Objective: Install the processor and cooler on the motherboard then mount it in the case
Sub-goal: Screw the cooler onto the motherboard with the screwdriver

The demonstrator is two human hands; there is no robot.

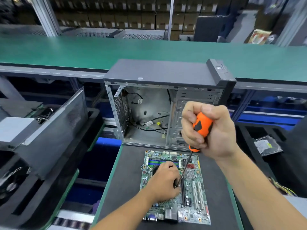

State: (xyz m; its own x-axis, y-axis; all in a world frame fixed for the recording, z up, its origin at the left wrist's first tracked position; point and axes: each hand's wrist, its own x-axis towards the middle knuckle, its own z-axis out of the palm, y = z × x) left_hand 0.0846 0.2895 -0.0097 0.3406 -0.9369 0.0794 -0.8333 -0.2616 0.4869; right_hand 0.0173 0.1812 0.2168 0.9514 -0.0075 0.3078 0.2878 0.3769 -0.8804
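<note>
At nine o'clock I see foam trays (54, 146) holding parts. My left hand (163, 181) rests on the cooler (155, 169), fingers curled over it, on the board (191, 193) at six o'clock. The board lies flat on a dark mat (126, 180). The open case (159, 103) stands at twelve. My right hand (211, 130) grips the orange screwdriver (200, 128), tip down beside the left fingers.

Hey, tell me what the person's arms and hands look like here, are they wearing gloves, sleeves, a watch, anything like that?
Both are bare. The left hand and right hand wear no gloves, and no rings, watch or wrist strap show on either. Both forearms are uncovered for as far as the frame shows them; no sleeve edge comes into view. Fingernails on the right hand look short and unpainted. No markings are visible.
</note>
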